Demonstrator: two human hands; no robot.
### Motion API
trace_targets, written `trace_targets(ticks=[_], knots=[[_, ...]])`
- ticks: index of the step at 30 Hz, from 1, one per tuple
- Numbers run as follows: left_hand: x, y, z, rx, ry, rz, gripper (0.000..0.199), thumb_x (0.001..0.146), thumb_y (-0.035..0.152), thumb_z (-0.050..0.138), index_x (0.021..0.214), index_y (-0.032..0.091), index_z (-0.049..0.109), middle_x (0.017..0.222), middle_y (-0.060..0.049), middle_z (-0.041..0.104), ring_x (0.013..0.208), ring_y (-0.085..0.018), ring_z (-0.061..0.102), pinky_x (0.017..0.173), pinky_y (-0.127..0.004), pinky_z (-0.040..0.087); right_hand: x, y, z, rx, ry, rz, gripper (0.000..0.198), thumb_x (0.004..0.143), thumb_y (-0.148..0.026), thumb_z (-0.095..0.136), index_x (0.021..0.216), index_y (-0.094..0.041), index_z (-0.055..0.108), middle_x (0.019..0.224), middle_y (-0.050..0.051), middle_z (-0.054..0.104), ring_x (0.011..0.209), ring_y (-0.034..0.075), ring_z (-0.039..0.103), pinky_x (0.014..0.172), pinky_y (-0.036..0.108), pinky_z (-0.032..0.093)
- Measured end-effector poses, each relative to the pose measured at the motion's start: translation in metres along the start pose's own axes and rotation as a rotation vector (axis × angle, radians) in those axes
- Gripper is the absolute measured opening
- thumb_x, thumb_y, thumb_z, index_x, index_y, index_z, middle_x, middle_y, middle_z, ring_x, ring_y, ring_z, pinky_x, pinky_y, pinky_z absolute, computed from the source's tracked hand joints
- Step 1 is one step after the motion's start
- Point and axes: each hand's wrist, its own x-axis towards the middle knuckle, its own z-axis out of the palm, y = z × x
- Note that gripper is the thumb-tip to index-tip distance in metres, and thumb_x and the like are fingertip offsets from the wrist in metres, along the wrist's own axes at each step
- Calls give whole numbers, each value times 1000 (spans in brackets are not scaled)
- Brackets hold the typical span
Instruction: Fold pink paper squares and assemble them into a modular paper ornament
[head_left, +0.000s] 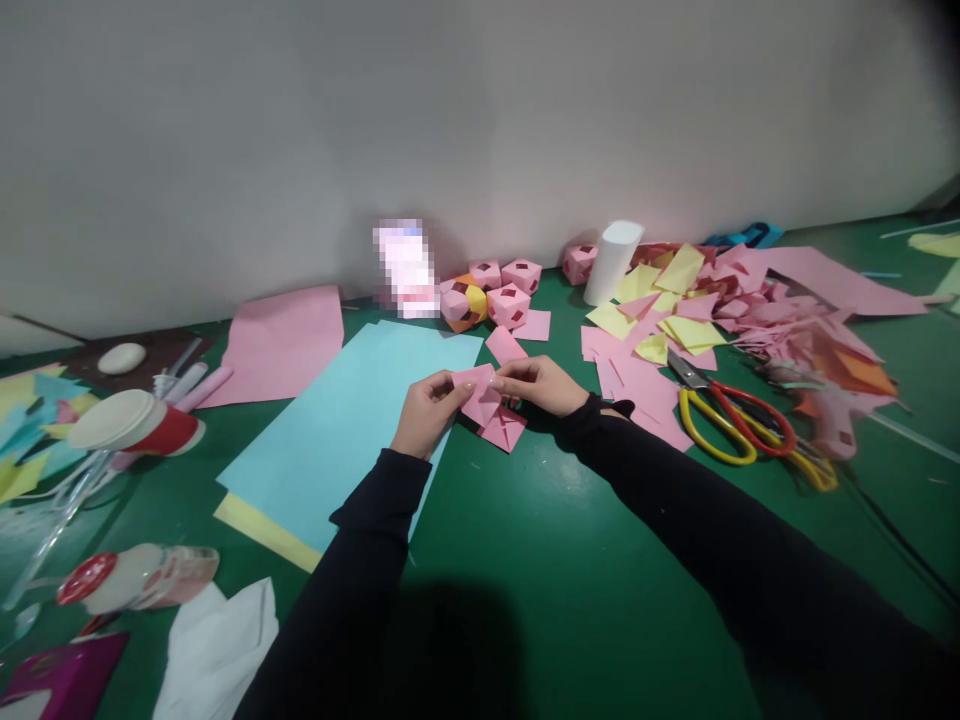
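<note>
Both hands are busy with one small piece of pink paper [477, 402], held up just above the green tabletop [570, 560]. The left hand [425, 412] pinches it from its side between thumb and fingers, and the right hand [543, 385] grips the opposite edge the same way, so the piece spans the gap between them. Right under it lies a pink square [504, 430], partly covered by the fingers and the held piece. The dark left sleeve [367, 520] crosses a big blue sheet [322, 440], which rests over a yellow sheet [270, 530] that peeks out at the near corner. Beyond the hands, close to the wall, a little cluster of pink paper boxes [508, 304] sits beside a propped-up screen [407, 268] — too blurred for me to read. Over on the right, a white paper tube [611, 263] stands near a heap of pink scraps [761, 300], with red- and yellow-handled scissors [757, 415] in front of it and a pink glue gun [832, 422] next to them. Far left, a red-and-white cup [139, 423] lies tipped on its side — a bottle [142, 578] lies nearer, close to a crumpled white tissue [217, 650].
</note>
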Motion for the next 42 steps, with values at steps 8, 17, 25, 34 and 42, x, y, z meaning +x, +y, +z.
trace_targets(ticks=[8, 17, 25, 34, 42], knots=[[-1, 6, 1, 96, -49, 45, 30, 65, 41, 79, 66, 14, 65, 58, 3, 53, 57, -10, 45, 56, -24, 37, -2, -3, 7, -166, 14, -40, 39, 73, -54, 71, 68, -16, 63, 63, 0, 60, 57, 11, 51, 56, 25, 41], [-2, 5, 1, 116, -81, 23, 28, 64, 37, 80, 67, 13, 65, 60, 2, 56, 58, -10, 47, 57, -24, 38, -2, 0, 8, -160, 33, -37, 39, 69, -50, 75, 61, -16, 56, 57, -2, 55, 56, 11, 49, 55, 25, 37], [0, 1, -1, 155, -109, 21, 28, 67, 38, 78, 66, 13, 65, 58, 2, 55, 57, -10, 47, 56, -24, 37, -1, 2, 6, -189, 20, -43, 39, 68, -51, 76, 63, -16, 58, 59, -3, 55, 57, 11, 48, 56, 25, 37], [-1, 1, 1, 55, -38, -8, 31, 65, 40, 81, 69, 13, 66, 61, 2, 58, 57, -11, 49, 57, -25, 39, -3, -2, 5, -77, -32, -10, 36, 77, -51, 69, 71, -16, 62, 61, 1, 63, 54, 11, 53, 54, 26, 41], [0, 1, 0, 41, -27, -12, 34, 68, 45, 78, 68, 13, 67, 60, 2, 56, 57, -11, 47, 56, -24, 37, -3, -1, 4, -52, -23, -13, 34, 76, -48, 71, 71, -15, 63, 60, 1, 63, 53, 11, 53, 54, 26, 41]])
